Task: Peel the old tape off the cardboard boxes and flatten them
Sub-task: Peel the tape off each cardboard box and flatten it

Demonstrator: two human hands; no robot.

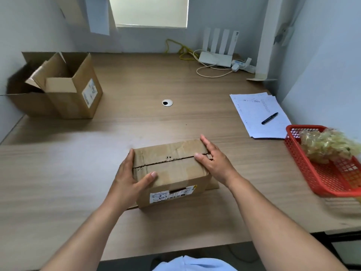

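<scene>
Soft daylight from the pale blinded window [151, 11] lights the light wooden desk [136, 124] evenly, shadows faint. Wide-angle distortion bends the edges; the red plastic mesh basket [304, 165] blurs at right.

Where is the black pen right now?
Head view, right side: the pen lies on the paper sheets, just beyond the red basket.

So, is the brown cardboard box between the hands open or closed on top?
Closed. The two top flaps of the brown cardboard box lie flat and meet along a dark seam.
</scene>
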